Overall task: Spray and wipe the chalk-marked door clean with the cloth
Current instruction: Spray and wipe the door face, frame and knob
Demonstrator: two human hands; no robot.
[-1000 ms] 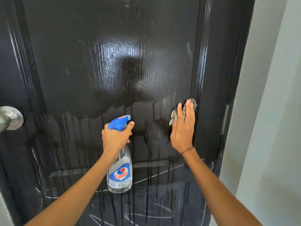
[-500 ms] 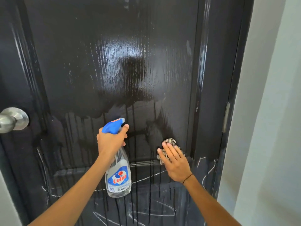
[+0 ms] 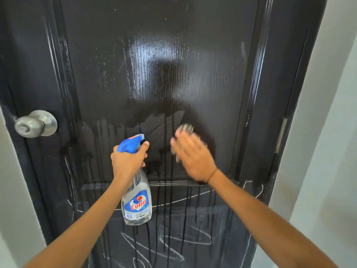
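while the right hand [image 3: 193, 159] presses a crumpled grey cloth [image 3: 184, 130] flat-palmed against the glossy black wooden door [image 3: 164, 64] at mid-frame, the left hand [image 3: 128, 161] is wrapped around the neck of a clear spray bottle with a blue trigger [image 3: 136, 196], hanging upright. white chalk scribbles [image 3: 185, 239] lie below both hands, toward the bottom of the frame, so i judge the wiping must travel downward. motion blur hides the cloth's edges.

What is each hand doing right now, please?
Left hand: closed around the neck of the spray bottle.
Right hand: fingers flat, pressing the cloth against the door; blurred.
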